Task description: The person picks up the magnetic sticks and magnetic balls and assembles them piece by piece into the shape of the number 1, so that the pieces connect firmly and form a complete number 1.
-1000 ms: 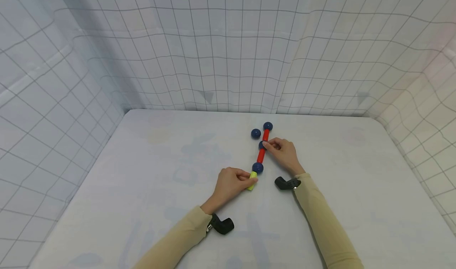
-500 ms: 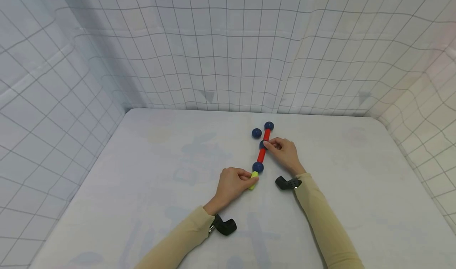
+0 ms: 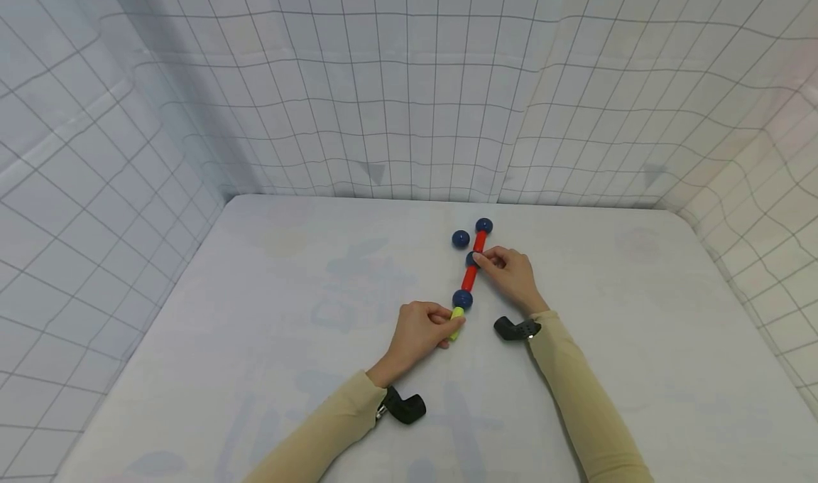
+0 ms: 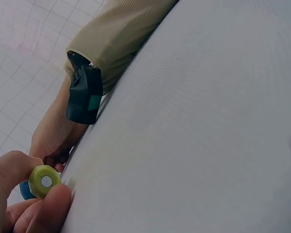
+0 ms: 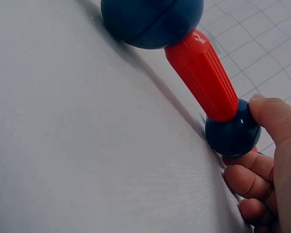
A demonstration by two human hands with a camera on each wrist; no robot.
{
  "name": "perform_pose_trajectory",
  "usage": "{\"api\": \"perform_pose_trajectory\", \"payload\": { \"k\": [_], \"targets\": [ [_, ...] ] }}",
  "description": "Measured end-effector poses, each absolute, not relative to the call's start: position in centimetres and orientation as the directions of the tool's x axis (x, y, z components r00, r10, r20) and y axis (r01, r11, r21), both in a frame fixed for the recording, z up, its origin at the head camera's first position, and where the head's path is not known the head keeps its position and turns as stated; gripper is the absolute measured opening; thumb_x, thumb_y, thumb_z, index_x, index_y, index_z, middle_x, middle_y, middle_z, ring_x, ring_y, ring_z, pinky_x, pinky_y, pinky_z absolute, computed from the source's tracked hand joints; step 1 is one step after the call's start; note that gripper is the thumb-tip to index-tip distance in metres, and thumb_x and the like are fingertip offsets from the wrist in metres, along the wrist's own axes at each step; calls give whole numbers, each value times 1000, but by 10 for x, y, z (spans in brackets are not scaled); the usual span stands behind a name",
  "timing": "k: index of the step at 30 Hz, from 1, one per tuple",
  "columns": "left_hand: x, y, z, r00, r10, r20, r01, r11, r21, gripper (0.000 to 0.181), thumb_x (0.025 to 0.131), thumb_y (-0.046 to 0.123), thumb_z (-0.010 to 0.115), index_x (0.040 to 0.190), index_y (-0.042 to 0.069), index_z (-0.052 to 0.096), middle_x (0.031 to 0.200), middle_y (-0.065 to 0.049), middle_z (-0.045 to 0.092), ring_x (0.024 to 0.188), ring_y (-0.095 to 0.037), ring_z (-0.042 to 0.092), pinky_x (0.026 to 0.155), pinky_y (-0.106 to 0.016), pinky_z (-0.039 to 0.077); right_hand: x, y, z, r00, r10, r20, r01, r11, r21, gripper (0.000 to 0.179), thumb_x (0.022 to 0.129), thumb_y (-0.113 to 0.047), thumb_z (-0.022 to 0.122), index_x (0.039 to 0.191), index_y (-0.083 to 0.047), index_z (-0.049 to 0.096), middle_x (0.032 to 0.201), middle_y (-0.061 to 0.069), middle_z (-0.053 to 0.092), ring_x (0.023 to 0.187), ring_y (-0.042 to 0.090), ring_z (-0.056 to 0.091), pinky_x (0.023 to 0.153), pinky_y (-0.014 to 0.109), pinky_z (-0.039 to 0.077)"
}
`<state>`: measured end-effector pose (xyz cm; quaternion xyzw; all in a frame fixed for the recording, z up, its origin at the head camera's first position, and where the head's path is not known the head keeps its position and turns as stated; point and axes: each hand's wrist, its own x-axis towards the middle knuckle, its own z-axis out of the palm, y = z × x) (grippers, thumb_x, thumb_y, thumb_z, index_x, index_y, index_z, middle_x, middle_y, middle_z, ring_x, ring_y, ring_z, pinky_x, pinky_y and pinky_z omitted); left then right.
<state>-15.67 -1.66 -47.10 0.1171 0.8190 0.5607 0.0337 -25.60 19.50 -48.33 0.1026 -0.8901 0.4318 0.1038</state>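
Note:
In the head view, a chain of blue balls and red rods slants away across the white table. My right hand (image 3: pixel 513 282) pinches its middle blue ball (image 3: pixel 471 259) between thumb and fingers. Red rods join that ball to the near blue ball (image 3: pixel 462 299) and the far blue ball (image 3: pixel 483 225). My left hand (image 3: pixel 414 332) pinches a short yellow-green rod (image 3: pixel 457 312), whose far end appears to meet the near ball. A pale round disc shows in the rod's free end (image 4: pixel 46 181) in the left wrist view. The right wrist view shows a ribbed red rod (image 5: pixel 203 77) between two balls.
A loose blue ball (image 3: pixel 461 239) lies just left of the chain's far end. White grid-patterned curtains (image 3: pixel 409 99) hang behind and on both sides of the table (image 3: pixel 287 270). Black wrist devices (image 3: pixel 407 408) stick out from both sleeves.
The left hand and the yellow-green rod have shifted very slightly right, and a left fingertip now shows below the rod. The right hand keeps its hold on the middle ball.

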Motion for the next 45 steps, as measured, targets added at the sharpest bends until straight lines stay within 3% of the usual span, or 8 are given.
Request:
{"api": "perform_pose_trajectory", "payload": {
  "k": [12, 26, 45],
  "targets": [
    [-155, -16, -469, -961, 255, 106, 189, 327, 926, 23, 81, 22, 77, 87, 1, 72, 64, 3, 67, 44, -9, 59, 45, -27, 50, -256, 196, -482, -961, -105, 258, -266, 615, -742, 29, 90, -35, 66, 93, -7, 71, 66, 2, 52, 66, 21, 43, 60, 32, 29],
    [-154, -15, -468, -958, 278, 75, 188, 409, 893, 29, 82, 29, 76, 91, 2, 73, 61, 9, 63, 42, -8, 57, 43, -25, 46, -252, 195, -479, -971, -94, 222, -231, 618, -752, 30, 90, -36, 65, 93, -7, 71, 67, 3, 51, 67, 22, 42, 62, 32, 28],
    [-156, -16, -470, -949, 299, 95, 221, 421, 880, 28, 82, 31, 76, 89, 4, 73, 59, 10, 61, 41, -7, 56, 42, -26, 46, -253, 195, -479, -966, -95, 241, -248, 608, -754, 28, 90, -34, 66, 94, -7, 71, 66, 2, 51, 66, 21, 43, 61, 32, 29]
  ]
}}
